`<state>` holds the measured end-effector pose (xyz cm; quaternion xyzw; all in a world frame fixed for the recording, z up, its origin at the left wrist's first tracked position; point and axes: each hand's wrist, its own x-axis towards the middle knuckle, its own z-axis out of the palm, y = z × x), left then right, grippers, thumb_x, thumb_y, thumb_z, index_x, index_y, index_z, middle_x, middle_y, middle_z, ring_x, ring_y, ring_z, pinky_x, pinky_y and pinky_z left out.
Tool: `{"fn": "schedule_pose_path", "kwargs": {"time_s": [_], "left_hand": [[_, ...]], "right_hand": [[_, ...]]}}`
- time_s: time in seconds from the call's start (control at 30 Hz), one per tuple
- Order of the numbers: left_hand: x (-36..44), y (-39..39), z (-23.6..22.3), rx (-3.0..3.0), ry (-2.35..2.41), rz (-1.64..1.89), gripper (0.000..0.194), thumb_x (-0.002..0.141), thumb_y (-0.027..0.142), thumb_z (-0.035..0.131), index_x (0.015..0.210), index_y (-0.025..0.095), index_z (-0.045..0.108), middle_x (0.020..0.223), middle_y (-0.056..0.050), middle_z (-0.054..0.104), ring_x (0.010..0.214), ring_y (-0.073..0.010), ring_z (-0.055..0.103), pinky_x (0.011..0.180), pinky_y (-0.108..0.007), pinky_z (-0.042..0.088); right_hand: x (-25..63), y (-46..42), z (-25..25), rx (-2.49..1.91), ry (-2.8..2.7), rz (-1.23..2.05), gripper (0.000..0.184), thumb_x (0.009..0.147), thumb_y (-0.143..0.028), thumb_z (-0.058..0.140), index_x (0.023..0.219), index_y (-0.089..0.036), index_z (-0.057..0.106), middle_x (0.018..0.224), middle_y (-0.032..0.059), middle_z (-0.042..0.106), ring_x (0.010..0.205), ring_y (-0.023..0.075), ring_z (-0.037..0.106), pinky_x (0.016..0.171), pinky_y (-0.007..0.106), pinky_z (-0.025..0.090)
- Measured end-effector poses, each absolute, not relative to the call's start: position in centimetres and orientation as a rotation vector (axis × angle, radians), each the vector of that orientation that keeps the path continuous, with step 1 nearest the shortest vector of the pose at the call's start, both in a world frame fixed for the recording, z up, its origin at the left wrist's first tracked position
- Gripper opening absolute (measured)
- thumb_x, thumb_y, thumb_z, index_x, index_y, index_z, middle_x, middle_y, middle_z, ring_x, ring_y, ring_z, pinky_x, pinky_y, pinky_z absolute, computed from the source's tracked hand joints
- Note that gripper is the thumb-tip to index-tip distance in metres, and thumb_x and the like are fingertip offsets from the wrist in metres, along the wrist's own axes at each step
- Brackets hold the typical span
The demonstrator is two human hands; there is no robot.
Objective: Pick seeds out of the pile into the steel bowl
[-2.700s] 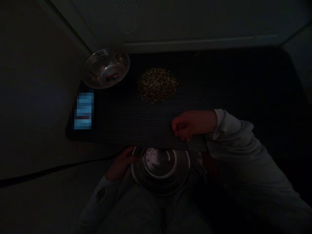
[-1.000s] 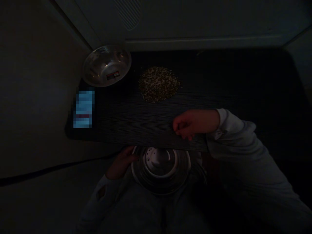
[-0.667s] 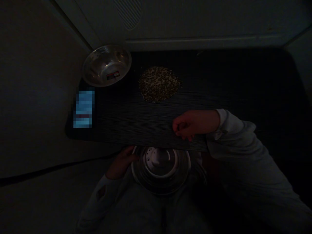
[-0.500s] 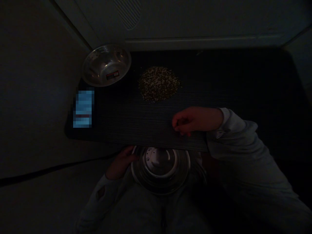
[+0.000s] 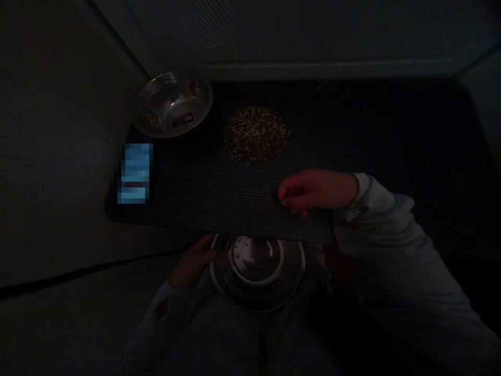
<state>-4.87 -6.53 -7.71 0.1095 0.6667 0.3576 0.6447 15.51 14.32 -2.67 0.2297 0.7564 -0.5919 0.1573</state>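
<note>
Left hand: the left hand (image 5: 192, 265) held the near-left rim of a round steel vessel (image 5: 258, 261), thumb over the edge and the other fingers partly hidden. The vessel sat at the lap (image 5: 235, 331), its far part cut off from view by the table edge; lap and grip together probably kept it from tipping.
Right hand: the right hand (image 5: 309, 189) was bent at the wrist over the front of the dark table (image 5: 203, 190), fingers curled in and thumb near the fingertips. Whether they pinched anything, or touched the table, could not be told in the dim light.
Mixed grain heap: the grain heap (image 5: 256, 134) lay loose on the tabletop, beyond the right hand and slightly to its left, apart from both hands. It was probably gathered in one low mound to limit scatter and stay within reach.
Steel bowl: the wide bowl (image 5: 154, 117), a label (image 5: 182, 120) inside it, stood at the far left corner, likely out of the arms' way.
Phone: the lit phone (image 5: 135, 172) lay just in front of that bowl, its screen blurred.
</note>
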Motion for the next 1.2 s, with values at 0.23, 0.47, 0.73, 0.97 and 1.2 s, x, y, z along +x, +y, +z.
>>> {"fn": "schedule_pose_path", "kwargs": {"time_s": [0.23, 0.47, 0.73, 0.97, 1.2], "left_hand": [[-5.2, -7.0, -8.1, 0.230, 1.545, 0.876, 0.048, 0.052, 0.011, 0.060, 0.099, 0.020, 0.055, 0.098, -0.003, 0.063, 0.098, -0.0248, 0.051, 0.084, -0.035, 0.036], [-5.3, -7.0, -8.0, 0.247, 1.572, 0.849, 0.050, 0.052, 0.012, 0.061, 0.101, 0.020, 0.054, 0.096, -0.003, 0.064, 0.101, -0.0253, 0.050, 0.083, -0.036, 0.037], [-5.0, -6.7, -7.3, 0.197, 1.546, 0.862, 0.051, 0.052, 0.010, 0.060, 0.101, 0.020, 0.054, 0.095, -0.003, 0.064, 0.095, -0.0247, 0.053, 0.080, -0.035, 0.038], [-5.1, -6.8, -7.7, 0.220, 1.574, 0.847, 0.049, 0.051, 0.011, 0.060, 0.099, 0.019, 0.055, 0.096, -0.004, 0.064, 0.094, -0.0255, 0.054, 0.079, -0.036, 0.039], [-5.2, -6.7, -7.7, 0.244, 1.530, 0.869, 0.050, 0.052, 0.009, 0.060, 0.101, 0.018, 0.055, 0.100, -0.004, 0.063, 0.098, -0.0249, 0.052, 0.085, -0.036, 0.036]], "right_hand": [[15.4, 14.4, -3.0, 0.753, 2.303, -1.739, 0.015, 0.071, -0.028, 0.046, 0.080, -0.016, 0.050, 0.060, -0.0044, 0.057, 0.043, 0.0037, 0.048, 0.046, 0.018, 0.036], [14.4, 13.0, -3.0, 0.627, 2.135, -1.758, 0.025, 0.070, -0.023, 0.047, 0.094, -0.016, 0.048, 0.065, -0.0029, 0.057, 0.045, 0.0051, 0.051, 0.044, 0.018, 0.039], [14.5, 13.0, -3.1, 0.554, 2.052, -1.813, 0.025, 0.069, -0.022, 0.049, 0.094, -0.015, 0.049, 0.065, -0.0028, 0.056, 0.046, 0.0051, 0.051, 0.046, 0.018, 0.041], [14.5, 13.0, -2.7, 0.468, 2.065, -1.806, 0.019, 0.068, -0.023, 0.051, 0.085, -0.014, 0.052, 0.062, -0.0031, 0.055, 0.048, 0.0048, 0.050, 0.048, 0.018, 0.039], [14.5, 13.3, -2.4, 0.903, 2.502, -1.921, 0.022, 0.070, -0.027, 0.049, 0.088, -0.015, 0.053, 0.067, -0.0022, 0.054, 0.054, 0.0053, 0.048, 0.052, 0.019, 0.038]]}}
